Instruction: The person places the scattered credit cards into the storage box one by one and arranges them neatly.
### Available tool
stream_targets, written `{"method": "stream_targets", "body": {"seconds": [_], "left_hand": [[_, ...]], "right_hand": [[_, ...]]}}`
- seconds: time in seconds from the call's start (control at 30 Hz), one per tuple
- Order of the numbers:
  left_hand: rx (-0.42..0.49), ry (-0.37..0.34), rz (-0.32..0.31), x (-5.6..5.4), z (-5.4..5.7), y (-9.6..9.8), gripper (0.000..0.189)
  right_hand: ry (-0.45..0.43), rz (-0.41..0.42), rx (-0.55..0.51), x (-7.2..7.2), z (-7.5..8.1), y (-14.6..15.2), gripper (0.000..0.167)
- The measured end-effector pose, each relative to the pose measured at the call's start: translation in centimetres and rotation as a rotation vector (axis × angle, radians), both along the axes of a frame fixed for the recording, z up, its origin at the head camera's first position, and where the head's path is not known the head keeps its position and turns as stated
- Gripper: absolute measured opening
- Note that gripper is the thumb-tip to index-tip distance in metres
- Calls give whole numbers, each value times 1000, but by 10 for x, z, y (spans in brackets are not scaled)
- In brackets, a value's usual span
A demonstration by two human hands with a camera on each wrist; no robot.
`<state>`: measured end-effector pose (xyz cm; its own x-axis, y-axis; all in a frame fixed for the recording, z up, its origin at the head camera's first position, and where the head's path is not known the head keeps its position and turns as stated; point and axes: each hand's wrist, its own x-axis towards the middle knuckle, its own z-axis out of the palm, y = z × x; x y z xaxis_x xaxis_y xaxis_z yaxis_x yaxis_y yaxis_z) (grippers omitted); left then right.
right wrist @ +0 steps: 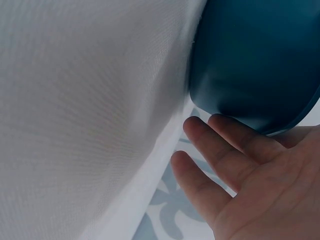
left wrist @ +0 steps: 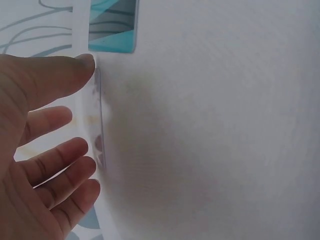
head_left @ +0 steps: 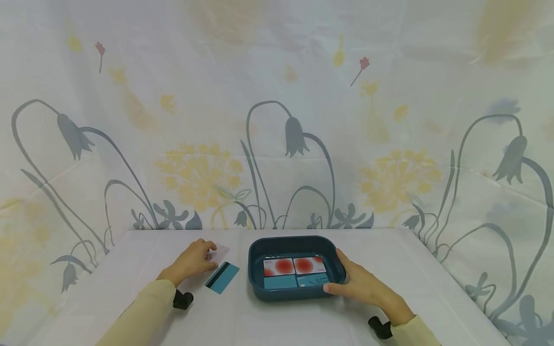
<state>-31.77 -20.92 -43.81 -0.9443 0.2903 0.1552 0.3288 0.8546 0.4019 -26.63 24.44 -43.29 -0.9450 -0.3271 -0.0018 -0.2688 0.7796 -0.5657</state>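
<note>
My left hand [head_left: 195, 259] hovers at a pale pink-and-white translucent card [head_left: 221, 252] on the table, its fingers loosely bent. Seen edge-on in the left wrist view, the card [left wrist: 100, 125] has the thumb tip at one end and fingertips near the other. Just right of that hand lies a blue card [head_left: 222, 278] with a black stripe. My right hand [head_left: 357, 283] holds the right end of a dark teal rectangular box [head_left: 255, 288], thumb at the front rim and index finger along the far right side. The other right fingers [right wrist: 205, 187] stretch out beside and below the box wall.
Inside the box, two red-and-white cards [head_left: 279, 267] lie in the back row and two blue cards [head_left: 279, 281] in front. A white cloth covers the table [head_left: 242, 327]. Behind it hangs a flower-printed curtain [head_left: 277, 96].
</note>
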Motion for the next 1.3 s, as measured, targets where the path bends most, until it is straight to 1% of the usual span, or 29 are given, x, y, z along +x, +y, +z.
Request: {"method": "stream_targets", "body": {"seconds": [0.23,0.47,0.6,0.77,0.93,1.1,1.3], "left_hand": [[-5,-6,-3,-3,-4,-1,39],[28,-25,-52,-5,-2,-7,40],[38,-51,-64,-6,0,-10,42],[49,-81,-23,-6,3,-10,45],[31,-103,21,-6,6,-8,45],[14,-131,44,-7,7,-7,47],[39,-175,56,-11,8,-7,48]], "right_hand": [[-4,0,8,1,2,-1,109],[1,4,12,1,3,-1,109],[-4,3,12,1,4,-1,108],[-11,0,6,1,4,-1,108],[-11,-2,6,1,4,-2,107],[-7,5,2,1,3,-1,108],[1,13,0,1,3,-1,108]]}}
